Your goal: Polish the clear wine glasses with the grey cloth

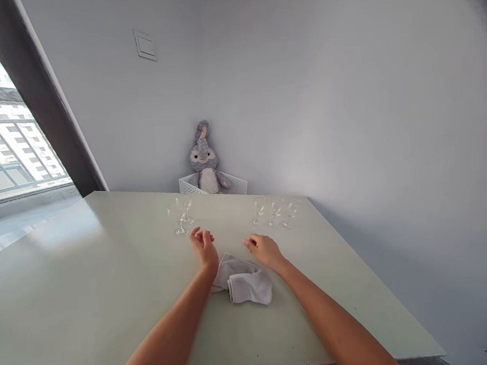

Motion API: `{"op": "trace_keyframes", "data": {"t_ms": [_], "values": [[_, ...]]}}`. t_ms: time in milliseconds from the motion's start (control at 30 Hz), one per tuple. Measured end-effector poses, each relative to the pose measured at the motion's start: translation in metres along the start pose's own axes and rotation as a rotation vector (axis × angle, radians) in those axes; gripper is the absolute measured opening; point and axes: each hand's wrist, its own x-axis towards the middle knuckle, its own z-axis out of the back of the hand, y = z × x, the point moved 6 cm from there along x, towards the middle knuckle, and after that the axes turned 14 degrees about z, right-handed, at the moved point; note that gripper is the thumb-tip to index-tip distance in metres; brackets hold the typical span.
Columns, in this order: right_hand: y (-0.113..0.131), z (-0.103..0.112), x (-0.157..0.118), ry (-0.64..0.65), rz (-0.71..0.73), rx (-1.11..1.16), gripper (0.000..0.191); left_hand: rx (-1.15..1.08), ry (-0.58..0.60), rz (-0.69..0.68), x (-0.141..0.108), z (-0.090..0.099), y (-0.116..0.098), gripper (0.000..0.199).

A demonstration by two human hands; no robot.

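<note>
My left hand [204,245] is raised over the table, its fingers loosely bent and apart, with nothing visible in them. Close by it on the left stand two clear stemmed glasses, a nearer glass [180,230] and one behind it [189,219]. My right hand [265,250] is curled closed, and I see nothing in it. Beyond it three more stemmed glasses stand in a row: a left one [260,204], a middle one [275,208] and a right one [291,210]. Between my forearms lies a crumpled, folded light grey cloth [250,287].
The pale table [110,303] has its far right edge near the grey wall [367,112]. Behind the far edge a grey plush toy [204,157] sits in a white perforated basket [238,185]. A window [10,126] is at the left.
</note>
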Motion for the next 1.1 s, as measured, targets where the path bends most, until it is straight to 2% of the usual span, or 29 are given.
{"op": "trace_keyframes", "data": {"t_ms": [67, 133, 200, 300, 367, 467, 600, 733, 833, 900, 967, 1033, 1100], "values": [[0.007, -0.009, -0.005, 0.145, 0.037, -0.2, 0.04, -0.102, -0.121, 0.009, 0.011, 0.014, -0.007, 0.027], [0.009, -0.02, -0.008, 0.25, 0.056, -0.254, 0.04, -0.202, -0.182, 0.093, 0.025, 0.026, -0.008, 0.034], [0.009, -0.031, -0.011, 0.322, 0.084, -0.226, 0.032, -0.316, -0.162, 0.221, 0.04, 0.032, -0.006, 0.043], [0.009, -0.039, -0.016, 0.364, 0.113, -0.15, 0.022, -0.491, -0.018, 0.402, 0.058, 0.031, -0.004, 0.051], [0.008, -0.039, -0.02, 0.348, 0.098, -0.053, 0.019, -0.58, 0.102, 0.48, 0.067, 0.028, -0.004, 0.051], [0.004, -0.031, -0.023, 0.254, 0.024, 0.223, 0.02, -0.666, 0.253, 0.517, 0.075, 0.024, -0.005, 0.043], [-0.001, -0.022, -0.022, 0.066, -0.118, 0.686, 0.024, -0.769, 0.286, 0.51, 0.079, 0.024, -0.005, 0.038], [-0.012, -0.027, -0.021, -0.072, -0.33, 1.057, 0.038, -0.724, 0.335, 0.546, 0.065, 0.011, -0.001, 0.027], [-0.016, -0.024, -0.02, -0.198, -0.381, 1.179, 0.031, -0.544, 0.525, 0.539, 0.037, -0.012, 0.001, 0.018], [-0.014, -0.016, -0.019, -0.344, -0.334, 1.214, 0.028, -0.421, 0.686, 0.506, 0.014, -0.027, 0.003, 0.022], [-0.006, -0.006, -0.02, -0.465, -0.234, 1.214, 0.025, -0.314, 0.796, 0.494, -0.006, -0.038, 0.009, 0.03], [0.006, -0.002, -0.021, -0.464, -0.147, 1.211, 0.022, -0.248, 0.85, 0.487, -0.018, -0.043, 0.016, 0.033], [0.022, -0.004, -0.023, -0.361, -0.06, 1.196, 0.021, -0.217, 0.851, 0.491, -0.024, -0.046, 0.023, 0.033]]}}
